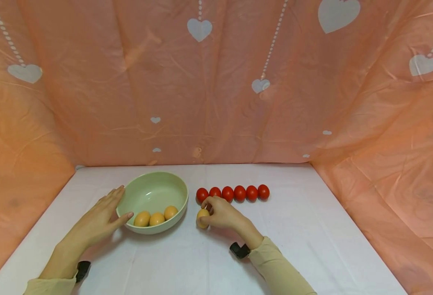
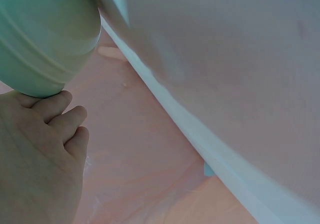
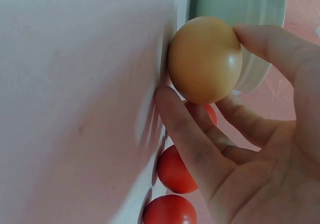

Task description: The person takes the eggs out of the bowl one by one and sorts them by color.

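A pale green bowl (image 1: 153,184) stands on the table, with 3 brown eggs (image 1: 156,219) lying in its near side. My left hand (image 1: 96,223) rests against the bowl's left side, fingers fairly straight and thumb at the near rim. In the left wrist view, those fingertips touch the outer wall of the bowl (image 2: 50,34). To the right of the bowl, my right hand (image 1: 222,214) pinches another brown egg (image 1: 203,218) between thumb and fingers. Seen from the right wrist, this egg (image 3: 205,60) sits at or just above the tabletop; which one cannot be told.
A row of several small red tomatoes (image 1: 240,194) lies just beyond my right hand, which partly hides some. White cloth (image 1: 297,246) covers the table. Orange sheeting with pale hearts (image 1: 224,102) hangs behind and along both sides.
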Action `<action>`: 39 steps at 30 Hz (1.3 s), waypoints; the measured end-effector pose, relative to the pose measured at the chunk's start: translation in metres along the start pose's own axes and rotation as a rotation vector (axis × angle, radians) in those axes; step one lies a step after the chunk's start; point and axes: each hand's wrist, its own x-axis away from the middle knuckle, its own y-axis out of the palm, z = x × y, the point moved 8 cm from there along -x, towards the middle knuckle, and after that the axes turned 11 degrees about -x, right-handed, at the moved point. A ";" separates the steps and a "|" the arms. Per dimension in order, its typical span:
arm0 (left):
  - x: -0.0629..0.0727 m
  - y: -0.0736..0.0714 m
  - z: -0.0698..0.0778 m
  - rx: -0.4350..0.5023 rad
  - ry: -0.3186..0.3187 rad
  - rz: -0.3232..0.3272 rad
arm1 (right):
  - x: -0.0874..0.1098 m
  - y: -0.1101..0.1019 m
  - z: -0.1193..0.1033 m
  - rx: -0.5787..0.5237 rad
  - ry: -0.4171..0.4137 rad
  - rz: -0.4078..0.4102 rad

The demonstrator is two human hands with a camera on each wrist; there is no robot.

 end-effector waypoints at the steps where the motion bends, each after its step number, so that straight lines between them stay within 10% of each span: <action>1: 0.000 0.000 0.000 0.001 -0.001 -0.002 | 0.000 0.000 0.000 0.002 -0.003 0.000; 28: 0.002 0.000 -0.001 0.009 -0.013 -0.009 | 0.002 0.001 -0.004 -0.006 0.013 0.001; 39: 0.001 0.000 -0.001 0.006 -0.020 -0.019 | 0.000 -0.013 -0.029 -0.013 -0.090 0.154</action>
